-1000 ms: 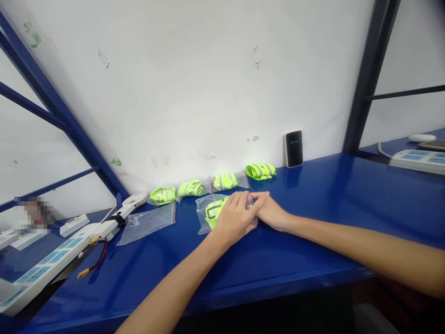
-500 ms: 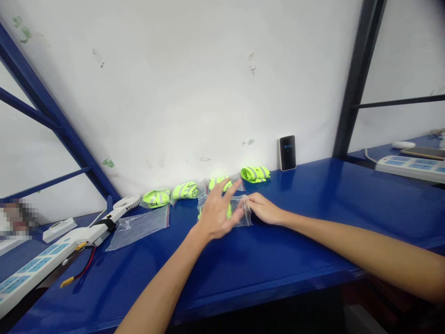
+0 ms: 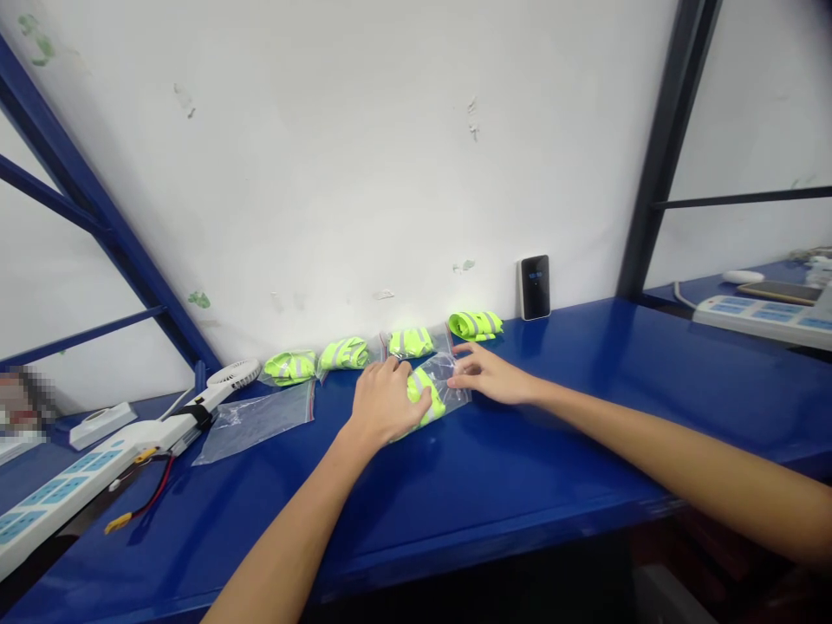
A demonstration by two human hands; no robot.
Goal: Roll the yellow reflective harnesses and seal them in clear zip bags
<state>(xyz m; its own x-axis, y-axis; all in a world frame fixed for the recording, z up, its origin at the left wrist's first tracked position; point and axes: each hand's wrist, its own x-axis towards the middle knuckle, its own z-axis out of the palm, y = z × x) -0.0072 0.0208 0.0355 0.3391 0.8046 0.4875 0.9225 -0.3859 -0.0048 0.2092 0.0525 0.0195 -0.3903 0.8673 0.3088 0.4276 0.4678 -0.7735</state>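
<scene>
A clear plastic zip bag with a folded neon-yellow reflective vest inside lies slanted on the blue table. My left hand is closed around the bag's left end, its thumb on the near side. At the bag's other end is my right hand, thumb and forefinger apart and close against the plastic. Behind my hands sit more bagged vests in a row, and a rolled vest at the row's right end. An unfilled zip bag lies flat to the left.
A black-fronted device stands against the wall. At left are a white handheld fan, a power strip and a red-black cable with yellow connectors. Another power strip lies far right. The table's front edge runs below my arms.
My left hand has come down from above the bag and closed on it. The bag has turned to a slant. My right hand's fingers have spread from a pinch on the bag's end.
</scene>
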